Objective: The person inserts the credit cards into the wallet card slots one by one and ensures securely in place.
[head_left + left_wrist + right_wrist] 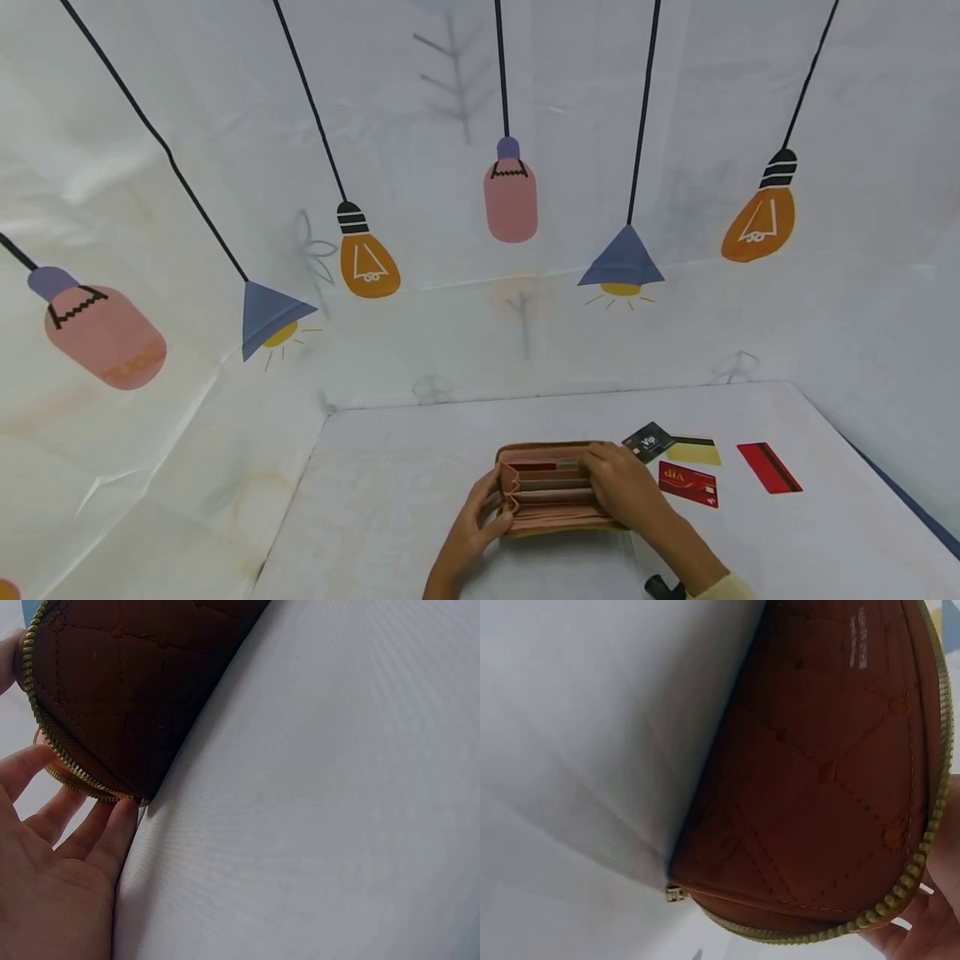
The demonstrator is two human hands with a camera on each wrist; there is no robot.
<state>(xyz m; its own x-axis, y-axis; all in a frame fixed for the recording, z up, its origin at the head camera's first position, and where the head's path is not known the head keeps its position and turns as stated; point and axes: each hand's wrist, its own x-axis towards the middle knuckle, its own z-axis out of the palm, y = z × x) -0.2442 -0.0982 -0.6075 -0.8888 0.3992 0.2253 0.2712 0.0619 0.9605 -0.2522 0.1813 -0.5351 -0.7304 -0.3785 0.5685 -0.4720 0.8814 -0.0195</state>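
A brown quilted zip-around wallet lies unzipped on the table, its pink inside and several compartments facing up. My left hand grips its left end, with the thumb at the near edge and fingers at the far side. In the left wrist view, fingertips touch the gold zipper. My right hand reaches into the right end, fingers curled at a pale card in the far slots. Beside that card, a dark red card shows in a slot. The right fingertips are partly hidden.
Right of the wallet lie a black VIP card, a yellow card with a dark stripe, a red VIP card and a red striped card. A white sheet with printed lamps stands behind the white table.
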